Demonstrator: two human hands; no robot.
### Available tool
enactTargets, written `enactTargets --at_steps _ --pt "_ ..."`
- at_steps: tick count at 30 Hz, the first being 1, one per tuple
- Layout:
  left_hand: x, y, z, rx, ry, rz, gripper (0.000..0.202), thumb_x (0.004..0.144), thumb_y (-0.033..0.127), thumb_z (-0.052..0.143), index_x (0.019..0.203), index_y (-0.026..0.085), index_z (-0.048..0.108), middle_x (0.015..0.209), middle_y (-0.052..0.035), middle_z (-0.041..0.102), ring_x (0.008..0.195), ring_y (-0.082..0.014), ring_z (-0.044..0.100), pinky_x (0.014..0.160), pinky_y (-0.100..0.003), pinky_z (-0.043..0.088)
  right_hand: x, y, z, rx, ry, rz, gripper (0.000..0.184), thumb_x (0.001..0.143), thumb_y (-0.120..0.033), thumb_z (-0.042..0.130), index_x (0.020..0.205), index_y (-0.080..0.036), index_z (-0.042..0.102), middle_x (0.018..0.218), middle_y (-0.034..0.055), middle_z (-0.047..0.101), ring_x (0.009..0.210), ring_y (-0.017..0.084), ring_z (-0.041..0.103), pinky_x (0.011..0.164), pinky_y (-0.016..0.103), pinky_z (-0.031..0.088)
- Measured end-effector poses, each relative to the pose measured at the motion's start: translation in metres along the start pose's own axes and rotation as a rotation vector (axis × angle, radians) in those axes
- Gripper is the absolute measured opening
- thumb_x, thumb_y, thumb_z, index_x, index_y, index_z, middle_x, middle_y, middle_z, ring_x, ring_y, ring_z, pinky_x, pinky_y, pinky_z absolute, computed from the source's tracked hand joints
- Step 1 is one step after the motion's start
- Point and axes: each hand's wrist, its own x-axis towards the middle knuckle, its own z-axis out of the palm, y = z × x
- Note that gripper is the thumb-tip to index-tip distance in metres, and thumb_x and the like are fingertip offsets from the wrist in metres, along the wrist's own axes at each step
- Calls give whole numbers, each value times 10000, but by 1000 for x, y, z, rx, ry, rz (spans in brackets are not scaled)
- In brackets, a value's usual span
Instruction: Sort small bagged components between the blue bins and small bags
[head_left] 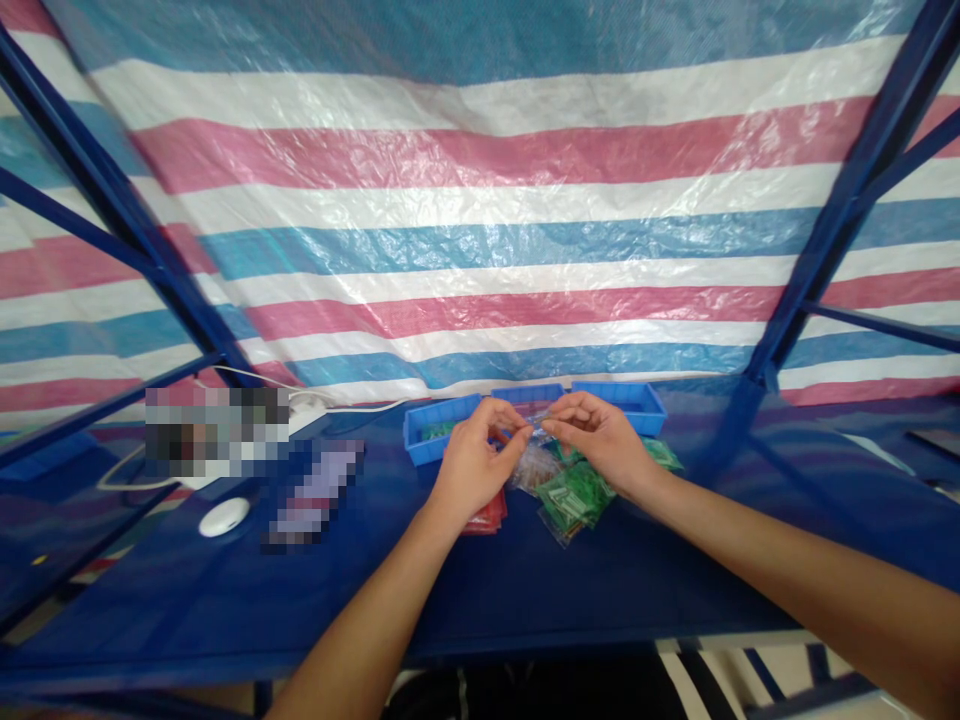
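My left hand [478,453] and my right hand [600,437] meet above the blue table [375,590], fingertips pinched together on a small clear plastic bag [535,418] held between them. Under the hands lies a heap of small bags: green ones [577,497] below my right hand, a clear one with brownish parts [532,468] in the middle, red ones [487,515] under my left wrist. Both hands are closed in a pinch on the clear bag.
Three blue plastic bins [435,428] [525,393] [637,400] stand in a row behind the hands. A white round object [223,516] and white cable [352,407] lie at left. A striped tarp [480,220] on a blue frame [840,220] walls the back.
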Motion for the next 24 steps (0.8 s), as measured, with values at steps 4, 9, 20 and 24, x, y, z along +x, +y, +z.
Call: enactTargets --at_steps 4,9,20,24 --pt "0 4 -3 62 -59 88 196 966 383 651 948 204 730 937 -54 753 856 -193 701 824 -309 555 1 2 -2 -64 91 -79 336 804 -473 844 915 -235 635 788 -6 662 656 150 569 560 275 455" --pt "-1 8 -1 80 -153 110 287 985 432 624 1130 237 778 1079 -71 772 921 -210 721 834 -311 557 -3 1 1 -138 22 -124 278 827 -432 836 914 -238 656 935 33 704 839 194 655 693 310 533" --pt "0 2 -6 83 -89 31 259 999 388 602 1081 243 800 1052 -45 800 937 -224 741 853 -323 553 -7 -8 6 -54 -67 -43 266 904 -489 737 973 -233 711 991 51 737 822 197 674 764 359 575" --pt "1 3 -6 67 -107 6 252 992 388 611 1036 224 798 989 -40 805 881 -217 740 803 -308 545 -5 -8 5 -82 16 -61 275 860 -452 796 996 -242 685 1013 51 698 925 214 656 746 336 565"
